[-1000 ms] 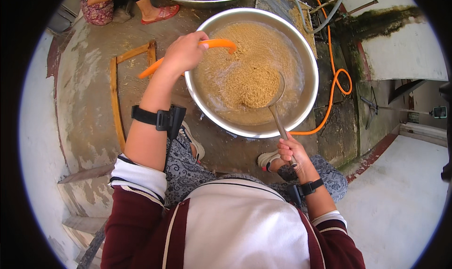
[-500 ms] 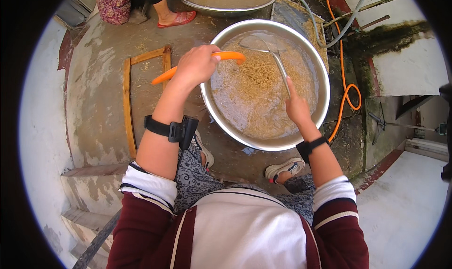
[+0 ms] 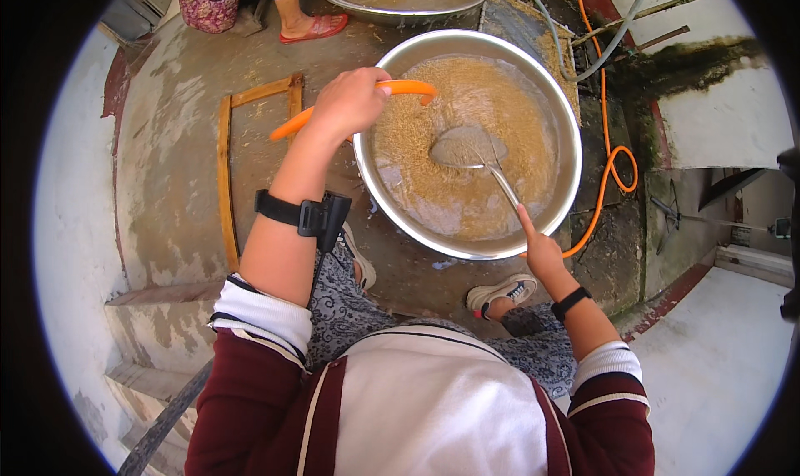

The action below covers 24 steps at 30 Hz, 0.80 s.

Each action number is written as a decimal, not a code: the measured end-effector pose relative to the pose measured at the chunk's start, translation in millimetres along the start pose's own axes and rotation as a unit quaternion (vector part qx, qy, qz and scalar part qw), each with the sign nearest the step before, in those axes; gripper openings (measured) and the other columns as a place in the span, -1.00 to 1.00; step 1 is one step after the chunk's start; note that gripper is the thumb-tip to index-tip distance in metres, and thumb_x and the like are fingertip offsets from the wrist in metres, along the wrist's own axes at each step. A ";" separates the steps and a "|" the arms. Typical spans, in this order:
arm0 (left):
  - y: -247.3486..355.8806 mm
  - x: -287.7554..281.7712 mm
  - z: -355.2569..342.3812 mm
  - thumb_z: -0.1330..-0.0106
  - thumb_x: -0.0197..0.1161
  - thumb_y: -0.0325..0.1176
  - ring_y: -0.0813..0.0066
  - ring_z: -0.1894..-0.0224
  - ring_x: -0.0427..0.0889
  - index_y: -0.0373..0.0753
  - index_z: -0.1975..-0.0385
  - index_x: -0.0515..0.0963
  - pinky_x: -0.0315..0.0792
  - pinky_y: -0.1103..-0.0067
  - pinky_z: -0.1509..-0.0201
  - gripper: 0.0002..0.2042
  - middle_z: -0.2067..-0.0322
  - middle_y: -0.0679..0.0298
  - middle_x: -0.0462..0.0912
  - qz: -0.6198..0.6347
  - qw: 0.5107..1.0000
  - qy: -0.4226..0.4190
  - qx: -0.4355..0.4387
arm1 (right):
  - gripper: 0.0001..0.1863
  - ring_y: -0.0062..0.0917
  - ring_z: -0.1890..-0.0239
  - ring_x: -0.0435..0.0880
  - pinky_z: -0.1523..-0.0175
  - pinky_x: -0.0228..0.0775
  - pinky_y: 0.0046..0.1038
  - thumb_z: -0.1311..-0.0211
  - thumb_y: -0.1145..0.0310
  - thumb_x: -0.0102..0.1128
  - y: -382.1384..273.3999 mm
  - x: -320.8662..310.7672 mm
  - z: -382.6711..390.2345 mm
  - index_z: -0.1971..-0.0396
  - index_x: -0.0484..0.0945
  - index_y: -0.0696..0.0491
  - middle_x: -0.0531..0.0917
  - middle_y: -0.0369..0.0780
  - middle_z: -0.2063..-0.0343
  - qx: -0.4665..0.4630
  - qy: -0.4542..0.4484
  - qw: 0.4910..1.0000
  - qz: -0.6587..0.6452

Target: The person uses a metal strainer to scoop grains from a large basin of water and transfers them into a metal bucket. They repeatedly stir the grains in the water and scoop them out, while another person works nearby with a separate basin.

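Note:
My left hand (image 3: 354, 101) is closed around an orange hose (image 3: 408, 87), whose end curves over the left side of a large round metal basin (image 3: 372, 188). Water and floating tan grain (image 3: 408, 151) fill the basin. In my right hand (image 3: 543, 255) is the long metal handle of a mesh skimmer (image 3: 468, 147). Its round head lies at the middle of the basin, among the grain at the water's surface. The handle slants over the basin's near right rim toward me.
A second basin (image 3: 400, 9) with murky water stands beyond, beside another person's foot in a red sandal (image 3: 315, 27). On the floor at left lies a wooden frame (image 3: 226, 184). Orange hose (image 3: 606, 101) and a grey hose (image 3: 575, 74) run along the right. Concrete steps (image 3: 158, 326) are at lower left.
The skimmer head has come from the far part of the basin toward me, and my right hand has drawn back right. Grain has spread across the water. My left hand is nearly still.

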<state>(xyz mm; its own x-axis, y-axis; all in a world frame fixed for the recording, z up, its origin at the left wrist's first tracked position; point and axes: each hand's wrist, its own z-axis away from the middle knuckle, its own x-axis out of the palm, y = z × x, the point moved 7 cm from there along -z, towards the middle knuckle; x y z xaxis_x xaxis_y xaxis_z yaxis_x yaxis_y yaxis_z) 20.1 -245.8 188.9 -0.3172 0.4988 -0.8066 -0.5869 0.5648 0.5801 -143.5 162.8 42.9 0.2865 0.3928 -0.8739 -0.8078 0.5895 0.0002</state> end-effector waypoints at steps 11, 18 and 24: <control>8.5 -2.1 4.5 -0.29 0.28 -0.13 0.12 0.00 0.64 -0.17 0.04 0.64 0.45 0.27 -0.10 -0.66 0.16 0.11 0.71 -0.013 1.000 -0.017 0.004 | -0.06 0.02 0.39 0.66 0.28 0.45 -0.04 -0.16 0.59 0.04 78.0 -49.1 54.2 -0.49 -0.07 -0.38 0.65 0.08 0.44 0.065 0.078 0.977 -0.185; 10.7 2.0 -0.2 -0.24 0.34 -0.17 0.11 0.01 0.62 -0.17 0.10 0.65 0.45 0.27 -0.08 -0.69 0.14 0.11 0.66 -0.048 0.998 -0.006 0.032 | -0.07 0.05 0.24 0.68 0.14 0.50 -0.07 -0.22 0.58 -0.05 73.4 -71.6 -101.2 -0.51 -0.25 -0.26 0.63 0.24 0.21 0.200 0.075 0.941 -0.263; 4.5 -3.5 -0.5 -0.24 0.33 -0.20 0.06 0.02 0.61 -0.19 0.11 0.63 0.45 0.26 -0.06 -0.71 0.15 0.09 0.66 -0.032 0.998 0.027 0.040 | -0.04 0.06 0.30 0.67 0.16 0.48 -0.12 -0.19 0.60 -0.09 -12.8 -18.9 -105.2 -0.51 -0.35 -0.19 0.62 0.23 0.31 0.176 0.004 0.941 -0.289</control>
<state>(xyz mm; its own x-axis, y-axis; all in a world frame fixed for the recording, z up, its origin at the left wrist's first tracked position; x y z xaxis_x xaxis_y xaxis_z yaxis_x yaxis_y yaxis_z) 18.2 -245.3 194.3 -0.3219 0.4254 -0.8458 -0.5463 0.6462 0.5329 -192.8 73.6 8.2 0.6207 -0.0693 -0.7809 -0.2967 0.9013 -0.3158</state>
